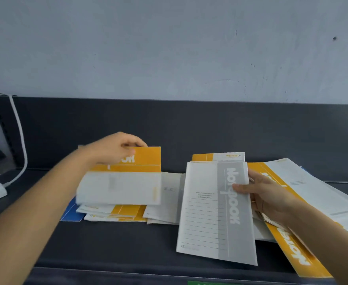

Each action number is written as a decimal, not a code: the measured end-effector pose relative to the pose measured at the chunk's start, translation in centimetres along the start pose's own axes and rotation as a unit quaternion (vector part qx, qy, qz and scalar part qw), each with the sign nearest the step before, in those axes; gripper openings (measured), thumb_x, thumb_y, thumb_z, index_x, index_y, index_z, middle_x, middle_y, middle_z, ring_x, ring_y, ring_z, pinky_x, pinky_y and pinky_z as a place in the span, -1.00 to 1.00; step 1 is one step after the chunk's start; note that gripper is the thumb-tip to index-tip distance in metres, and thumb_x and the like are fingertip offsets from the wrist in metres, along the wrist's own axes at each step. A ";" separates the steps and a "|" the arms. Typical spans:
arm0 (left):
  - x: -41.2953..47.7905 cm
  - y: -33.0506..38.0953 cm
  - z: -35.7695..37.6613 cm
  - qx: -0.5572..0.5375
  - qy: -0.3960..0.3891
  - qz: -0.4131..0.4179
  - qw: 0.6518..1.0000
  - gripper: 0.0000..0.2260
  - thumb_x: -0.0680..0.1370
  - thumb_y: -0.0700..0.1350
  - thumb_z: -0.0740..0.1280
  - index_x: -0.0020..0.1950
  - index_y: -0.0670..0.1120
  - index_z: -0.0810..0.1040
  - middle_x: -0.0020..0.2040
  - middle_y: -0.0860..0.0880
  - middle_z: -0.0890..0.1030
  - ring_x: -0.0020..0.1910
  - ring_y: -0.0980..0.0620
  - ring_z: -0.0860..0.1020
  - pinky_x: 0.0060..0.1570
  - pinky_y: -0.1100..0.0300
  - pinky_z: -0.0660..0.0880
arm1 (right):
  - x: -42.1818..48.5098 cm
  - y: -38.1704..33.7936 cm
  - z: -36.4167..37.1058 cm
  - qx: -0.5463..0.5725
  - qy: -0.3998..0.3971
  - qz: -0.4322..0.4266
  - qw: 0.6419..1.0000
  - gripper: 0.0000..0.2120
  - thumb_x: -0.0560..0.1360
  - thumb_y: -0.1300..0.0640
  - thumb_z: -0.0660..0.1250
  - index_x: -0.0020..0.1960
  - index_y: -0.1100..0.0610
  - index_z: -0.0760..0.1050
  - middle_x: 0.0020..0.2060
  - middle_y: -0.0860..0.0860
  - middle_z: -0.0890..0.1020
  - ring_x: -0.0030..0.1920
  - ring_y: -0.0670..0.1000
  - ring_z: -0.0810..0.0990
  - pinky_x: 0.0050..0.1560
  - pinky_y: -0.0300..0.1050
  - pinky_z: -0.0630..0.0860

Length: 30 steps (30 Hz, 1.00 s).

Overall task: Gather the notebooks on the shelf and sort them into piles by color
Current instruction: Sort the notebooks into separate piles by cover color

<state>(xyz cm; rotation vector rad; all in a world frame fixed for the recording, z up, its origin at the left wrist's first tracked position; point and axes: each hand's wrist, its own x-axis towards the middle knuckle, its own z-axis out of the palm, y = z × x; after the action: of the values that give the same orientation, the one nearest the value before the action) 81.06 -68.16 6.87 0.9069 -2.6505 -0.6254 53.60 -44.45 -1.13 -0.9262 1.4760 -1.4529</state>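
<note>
Right hand (266,195) is gripping a grey notebook (214,212) by its edge, thumb lying on the cover, holding it over the dark shelf (107,243). Under that forearm a large yellow notebook (292,256) is lying flat. Further back, the left hand (115,150) is pinching the top of a blurred yellow-and-white notebook (127,177) above a yellow pile (125,211), with a blue notebook (72,212) peeking out beside it. A white cable (19,140) is hanging far left.

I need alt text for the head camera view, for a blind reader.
A person's left hand holds a yellow notebook and the right hand a grey notebook, over other notebooks spread on a dark shelf.
</note>
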 end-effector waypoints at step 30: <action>-1.9 -4.9 4.3 0.228 -0.279 -0.099 0.927 0.06 0.33 -0.16 0.58 0.58 0.18 -0.07 0.60 0.03 0.00 0.54 -0.10 0.15 0.37 0.09 0.36 | 2.3 0.7 4.7 0.015 -0.015 0.002 1.000 -0.54 0.41 0.26 0.37 0.30 0.06 0.49 0.16 0.17 0.64 0.16 0.26 0.61 0.26 0.31 0.45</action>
<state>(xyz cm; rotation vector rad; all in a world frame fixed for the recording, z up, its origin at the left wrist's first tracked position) 83.44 -69.10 0.59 1.2945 -3.3329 -0.3392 57.18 -48.28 -1.80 -0.9231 1.4308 -1.4485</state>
